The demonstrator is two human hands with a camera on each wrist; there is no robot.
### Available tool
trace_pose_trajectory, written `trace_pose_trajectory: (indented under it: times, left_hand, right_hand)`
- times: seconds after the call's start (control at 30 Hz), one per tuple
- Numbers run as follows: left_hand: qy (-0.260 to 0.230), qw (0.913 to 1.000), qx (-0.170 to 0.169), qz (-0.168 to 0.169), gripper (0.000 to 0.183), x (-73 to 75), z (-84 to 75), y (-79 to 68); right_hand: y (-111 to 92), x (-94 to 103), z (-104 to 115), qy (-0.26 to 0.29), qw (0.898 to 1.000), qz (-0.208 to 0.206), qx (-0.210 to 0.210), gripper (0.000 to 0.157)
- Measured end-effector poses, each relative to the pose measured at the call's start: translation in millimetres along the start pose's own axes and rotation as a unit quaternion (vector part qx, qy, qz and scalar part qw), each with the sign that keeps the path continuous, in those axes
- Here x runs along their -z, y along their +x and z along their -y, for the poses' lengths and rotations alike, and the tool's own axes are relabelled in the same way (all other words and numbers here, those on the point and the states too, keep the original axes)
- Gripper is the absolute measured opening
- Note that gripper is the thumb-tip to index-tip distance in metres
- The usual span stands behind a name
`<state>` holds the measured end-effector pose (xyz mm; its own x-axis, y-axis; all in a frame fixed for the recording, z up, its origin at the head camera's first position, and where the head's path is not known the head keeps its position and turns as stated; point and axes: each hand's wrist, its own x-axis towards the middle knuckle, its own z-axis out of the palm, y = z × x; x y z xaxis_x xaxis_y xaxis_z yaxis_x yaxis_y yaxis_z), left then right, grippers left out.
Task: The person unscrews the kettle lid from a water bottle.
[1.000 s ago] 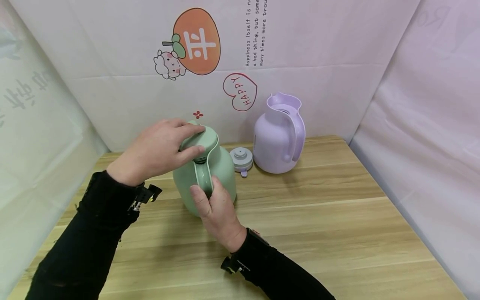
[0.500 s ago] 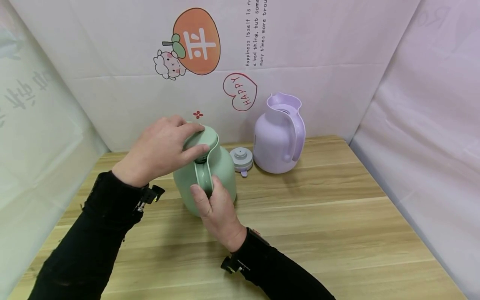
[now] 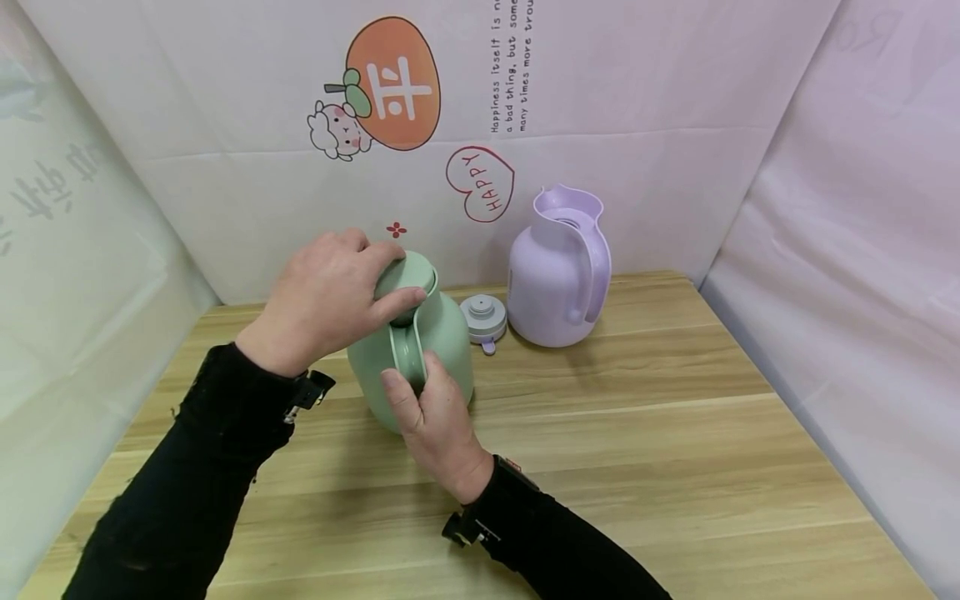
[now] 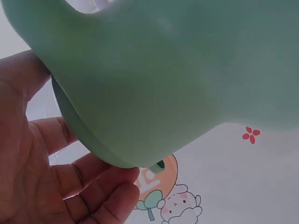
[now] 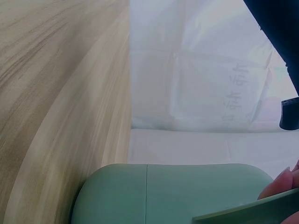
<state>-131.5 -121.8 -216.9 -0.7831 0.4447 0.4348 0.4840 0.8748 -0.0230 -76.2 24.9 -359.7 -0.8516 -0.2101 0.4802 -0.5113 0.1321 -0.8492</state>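
Note:
A light green thermos jug (image 3: 450, 354) stands on the wooden table, left of centre in the head view. My left hand (image 3: 330, 292) lies over its round green lid (image 3: 411, 275), thumb on the near side and fingers round the far side. The left wrist view has these fingers (image 4: 88, 182) curled at the lid's edge, beside the jug's neck (image 4: 154, 93). Lower down, my right hand (image 3: 442, 429) grips the jug's handle (image 3: 408, 354), thumb along it. Only a fingertip (image 5: 279, 183) and part of the green body (image 5: 187, 189) show in the right wrist view.
A lilac thermos jug (image 3: 547, 287) without a lid stands at the back, right of the green one. Between the two lies a grey stopper (image 3: 483, 317) with a small lilac tab. White printed cloth (image 3: 660, 125) walls the table (image 3: 637, 467) at the back and sides.
My left hand has shifted slightly to the right and turned over the lid, its thumb sliding right with it. The right hand and the jug stay in place.

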Motion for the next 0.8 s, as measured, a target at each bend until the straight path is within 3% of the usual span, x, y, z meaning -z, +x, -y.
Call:
trace_pose_trajectory:
  times: [0.47,0.8]
  left_hand:
    - [0.045,0.9988,0.018,-0.010,0.057,-3.1,-5.2,3.5]
    - [0.063,0.9963,0.027,-0.052,0.065,-8.7,-6.5,4.1]
  right_hand:
    - [-0.4,0.1,-0.9,0.005,1.000,0.005,0.004,0.032]
    - [-0.5,-0.1,-0.5,0.006,1.000,0.003,0.003,0.034]
